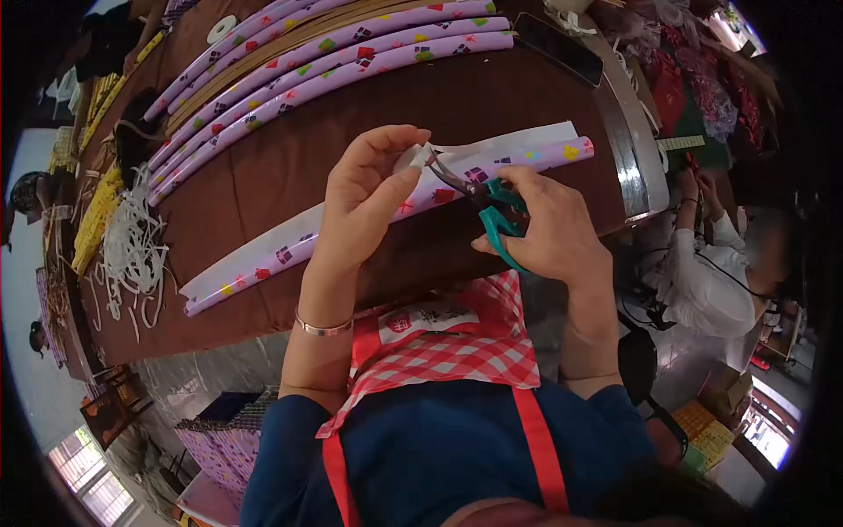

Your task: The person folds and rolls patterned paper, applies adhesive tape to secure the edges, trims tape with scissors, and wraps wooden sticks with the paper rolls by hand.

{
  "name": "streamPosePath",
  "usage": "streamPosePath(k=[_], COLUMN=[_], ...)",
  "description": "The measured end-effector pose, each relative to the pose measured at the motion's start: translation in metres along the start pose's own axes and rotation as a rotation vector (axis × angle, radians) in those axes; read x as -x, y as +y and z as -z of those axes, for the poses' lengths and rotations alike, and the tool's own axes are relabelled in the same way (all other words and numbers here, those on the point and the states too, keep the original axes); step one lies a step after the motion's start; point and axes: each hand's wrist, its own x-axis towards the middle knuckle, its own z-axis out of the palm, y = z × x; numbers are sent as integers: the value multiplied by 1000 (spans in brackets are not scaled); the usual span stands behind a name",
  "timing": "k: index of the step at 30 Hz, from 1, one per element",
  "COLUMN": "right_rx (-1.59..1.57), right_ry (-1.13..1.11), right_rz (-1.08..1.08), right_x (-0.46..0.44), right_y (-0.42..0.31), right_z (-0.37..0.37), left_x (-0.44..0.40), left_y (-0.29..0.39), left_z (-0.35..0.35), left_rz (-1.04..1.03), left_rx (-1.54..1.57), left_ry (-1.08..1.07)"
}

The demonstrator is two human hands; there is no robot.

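Observation:
Across the brown table lies a partly unrolled purple patterned paper roll, its white inner side showing along the far edge. Above it my left hand pinches a small white piece, perhaps tape, between thumb and fingers. My right hand is closed around the teal handles of a pair of scissors. The dark blades point left, their tips at the white piece by my left fingertips. Whether the blades are cutting into it is too small to tell.
Several purple rolls lie along the table's far side, with a white tape roll and a dark phone nearby. White strips hang at the left. Another person sits at the right beside red materials.

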Motion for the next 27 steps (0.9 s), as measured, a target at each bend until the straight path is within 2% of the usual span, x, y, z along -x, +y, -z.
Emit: streamPosePath(k=[3,12,14,20,27], right_rx=[-5,30,-1,-17,-4], right_ry=[6,9,8,-1,1], right_rz=[17,1,39,50,67], right_x=[0,3,2,2,4], right_y=[-1,0,0,0,3], right_z=[0,1,2,1,0], left_x=[1,-1,0,0,3], left_y=[-1,0,-1,-8,-4], left_z=[3,6,5,4,-2], left_rz=[32,-77,-43,-42,78], left_rx=[8,-62,38,46,36], left_ry=[-53,-58,-96,-193,-170])
